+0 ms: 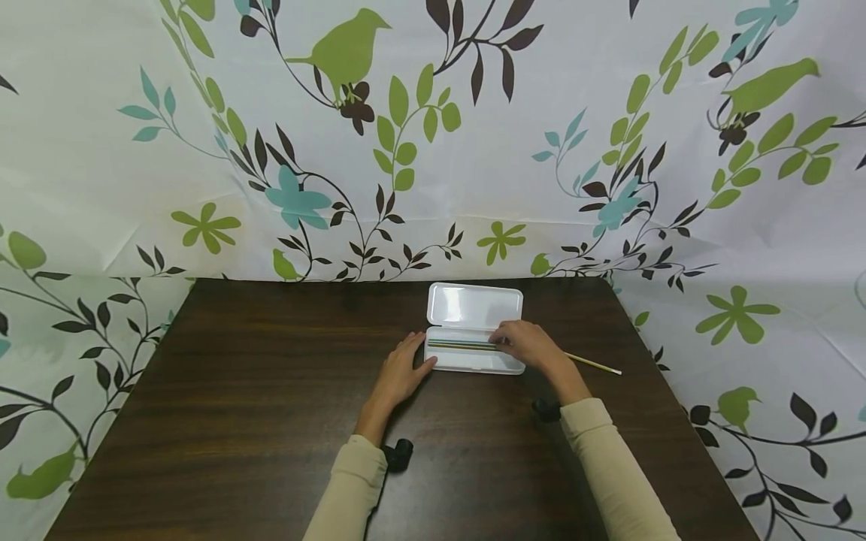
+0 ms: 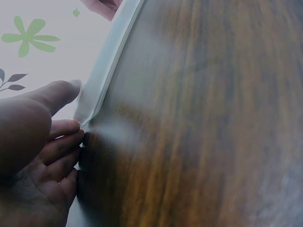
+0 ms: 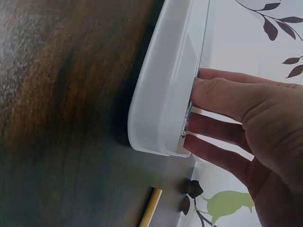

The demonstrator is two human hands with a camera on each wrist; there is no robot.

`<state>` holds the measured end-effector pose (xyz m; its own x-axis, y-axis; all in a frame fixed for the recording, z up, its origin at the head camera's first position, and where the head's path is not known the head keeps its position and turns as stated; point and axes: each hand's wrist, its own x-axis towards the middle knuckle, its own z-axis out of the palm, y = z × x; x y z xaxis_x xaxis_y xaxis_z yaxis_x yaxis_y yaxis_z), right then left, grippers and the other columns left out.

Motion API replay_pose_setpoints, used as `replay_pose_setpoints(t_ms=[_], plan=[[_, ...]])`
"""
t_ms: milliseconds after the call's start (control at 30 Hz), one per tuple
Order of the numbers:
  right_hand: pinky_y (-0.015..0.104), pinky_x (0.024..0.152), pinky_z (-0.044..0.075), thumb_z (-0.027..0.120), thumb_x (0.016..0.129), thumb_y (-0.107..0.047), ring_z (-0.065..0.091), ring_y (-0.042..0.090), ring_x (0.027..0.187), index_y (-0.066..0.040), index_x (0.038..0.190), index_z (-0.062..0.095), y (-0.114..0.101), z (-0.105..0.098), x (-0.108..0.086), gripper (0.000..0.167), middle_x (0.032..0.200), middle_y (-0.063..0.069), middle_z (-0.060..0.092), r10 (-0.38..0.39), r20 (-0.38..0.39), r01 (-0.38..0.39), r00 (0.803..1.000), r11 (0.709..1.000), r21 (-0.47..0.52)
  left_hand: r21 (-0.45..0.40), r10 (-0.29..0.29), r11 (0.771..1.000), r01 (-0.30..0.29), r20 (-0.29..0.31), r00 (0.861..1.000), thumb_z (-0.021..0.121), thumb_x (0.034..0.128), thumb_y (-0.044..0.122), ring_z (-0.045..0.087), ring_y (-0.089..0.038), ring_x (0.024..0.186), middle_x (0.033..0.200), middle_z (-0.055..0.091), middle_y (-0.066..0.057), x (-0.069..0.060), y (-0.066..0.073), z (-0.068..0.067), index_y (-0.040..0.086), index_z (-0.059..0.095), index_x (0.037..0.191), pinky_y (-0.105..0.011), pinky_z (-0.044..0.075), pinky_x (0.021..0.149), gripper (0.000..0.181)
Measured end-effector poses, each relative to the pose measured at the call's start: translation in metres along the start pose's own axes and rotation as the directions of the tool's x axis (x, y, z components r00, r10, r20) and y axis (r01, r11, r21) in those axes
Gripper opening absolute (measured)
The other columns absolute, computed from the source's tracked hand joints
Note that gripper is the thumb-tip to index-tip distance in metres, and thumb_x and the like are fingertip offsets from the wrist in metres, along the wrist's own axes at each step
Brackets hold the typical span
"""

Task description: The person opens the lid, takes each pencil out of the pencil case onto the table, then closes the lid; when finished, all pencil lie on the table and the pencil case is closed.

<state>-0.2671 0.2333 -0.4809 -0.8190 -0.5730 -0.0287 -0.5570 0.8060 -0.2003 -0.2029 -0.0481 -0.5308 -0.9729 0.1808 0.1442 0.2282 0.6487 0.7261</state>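
A white pencil case (image 1: 475,364) lies on the table with its lid (image 1: 476,304) raised at the back. Several pencils (image 1: 460,345), green and yellowish, lie lengthwise inside it. My left hand (image 1: 398,373) touches the case's left end, thumb at the front corner and fingers fairly straight. Over the right part of the case, my right hand (image 1: 531,347) pinches a pencil between thumb and fingers, and a metal ferrule (image 3: 184,126) shows below the thumb in the right wrist view. How many pencils those fingers hold is hidden.
A yellow pencil (image 1: 594,364) lies on the dark wooden table (image 1: 271,406) to the right of the case, partly behind my right wrist. A white sheet (image 1: 473,173) printed with leaves and birds hangs behind the table's far edge.
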Motion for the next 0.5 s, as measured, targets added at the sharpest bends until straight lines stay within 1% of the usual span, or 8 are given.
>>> replay_pose_setpoints(t_ms=[333,500], plan=[[0.041,0.081,0.052,0.077,0.085,-0.011,0.066,0.016,0.090,-0.014,0.103,0.077,-0.0026,0.0002,-0.0023,0.018,0.099,-0.002,0.070,0.026,-0.014,-0.026,1.000,1.000,0.004,-0.002,-0.004,1.000,0.004,0.001,1.000,0.067,0.0938,0.031,0.037,-0.030,0.139,0.145,0.047,-0.017,-0.0002,0.0007,-0.0005,0.002,0.049,0.143,-0.056,0.034,0.106,0.060],[0.041,0.081,0.052,0.077,0.085,-0.011,0.065,0.016,0.090,-0.014,0.103,0.077,-0.0023,0.0009,-0.0025,0.018,0.099,-0.003,0.070,0.022,-0.028,-0.022,0.999,1.000,-0.006,-0.006,-0.003,1.000,0.003,-0.001,1.000,0.067,0.0939,0.031,0.037,-0.031,0.138,0.145,0.047,-0.017,-0.0007,0.0007,-0.0006,0.001,0.049,0.142,-0.055,0.034,0.106,0.060]])
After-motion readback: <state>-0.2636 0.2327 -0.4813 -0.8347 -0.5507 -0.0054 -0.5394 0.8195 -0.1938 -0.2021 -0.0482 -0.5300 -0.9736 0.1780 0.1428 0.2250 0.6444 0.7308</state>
